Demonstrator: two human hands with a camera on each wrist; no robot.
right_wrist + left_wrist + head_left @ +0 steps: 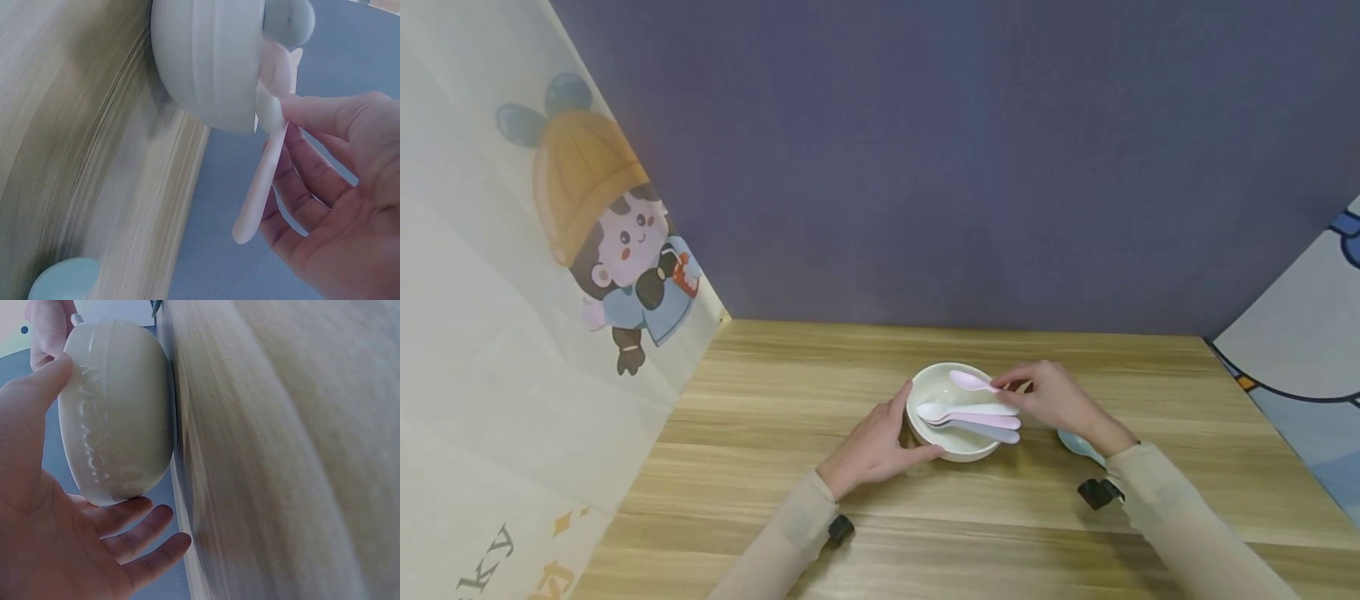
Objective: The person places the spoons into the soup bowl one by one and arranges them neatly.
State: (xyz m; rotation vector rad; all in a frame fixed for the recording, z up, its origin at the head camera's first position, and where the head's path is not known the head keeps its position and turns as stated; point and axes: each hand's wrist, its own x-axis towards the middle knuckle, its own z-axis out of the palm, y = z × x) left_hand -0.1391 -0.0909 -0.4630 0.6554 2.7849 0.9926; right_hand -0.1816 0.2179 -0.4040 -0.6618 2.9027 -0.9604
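Note:
A cream bowl (962, 454) stands upright on the wooden table. My left hand (880, 442) holds it from the left, thumb on its near side and fingers round the far side; raised lettering shows on its wall (125, 412) in the left wrist view. Inside lie a white spoon (973, 409), a pink spoon (1000, 422) and a grey spoon (996, 432), handles jutting over the right rim. My right hand (1052, 400) pinches another pink spoon (970, 381), its bowl end over the container and its handle (256, 200) pointing downward in the right wrist view.
A light blue spoon (1078, 444) lies on the table (775, 400), partly hidden under my right forearm. A dark blue panel (925, 167) closes off the back. A white wall with a cartoon figure (632, 242) stands at left, and another printed panel (1292, 350) at right.

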